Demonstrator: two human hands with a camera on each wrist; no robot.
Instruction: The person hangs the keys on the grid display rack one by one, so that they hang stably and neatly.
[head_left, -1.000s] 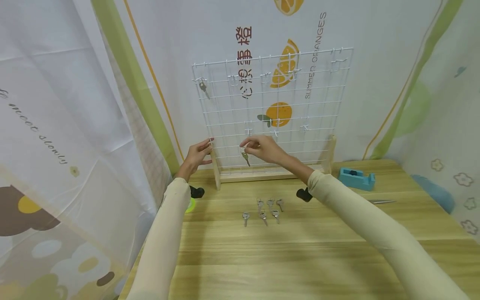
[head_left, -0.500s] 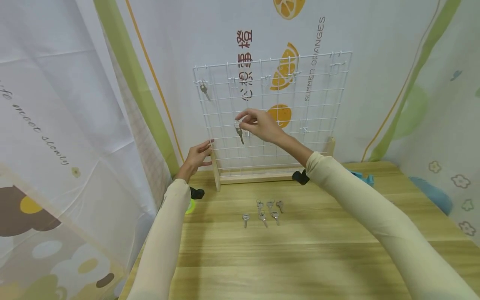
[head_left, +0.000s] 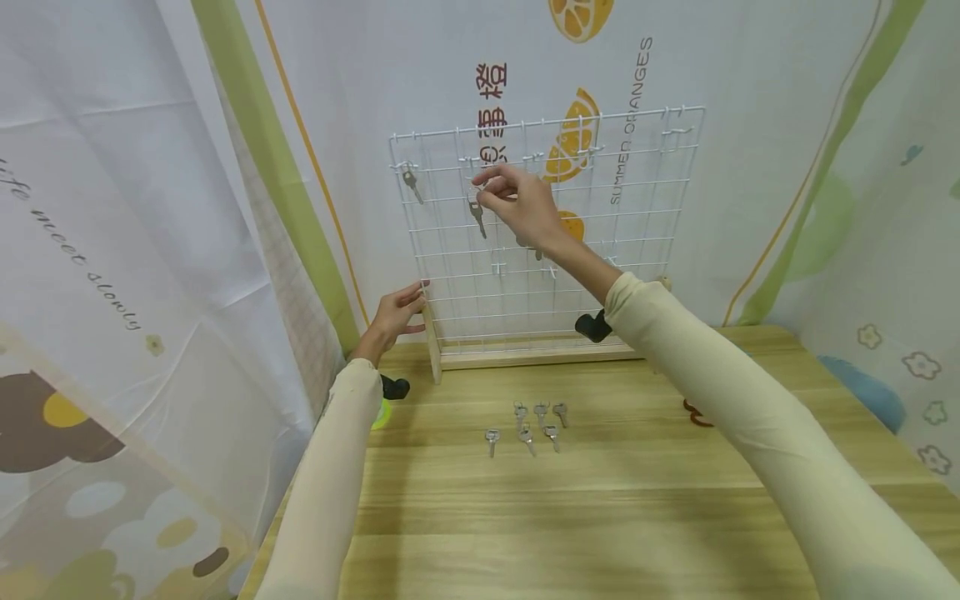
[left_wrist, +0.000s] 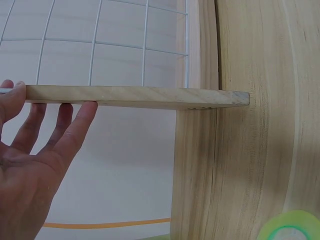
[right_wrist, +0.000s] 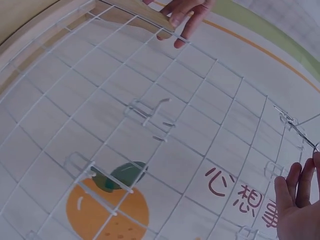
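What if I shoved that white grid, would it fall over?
Maybe: the grid stands tall on a narrow base, so a high push could tip it. It's probably light for its size, being thin wire with open gaps. The left hand holding a side post would likely steady it.

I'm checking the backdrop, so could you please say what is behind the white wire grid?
A pale cloth printed with oranges and Chinese characters shows through the wire grid. In the head view, the right hand hides some print; whatever lies beyond the cloth is covered.
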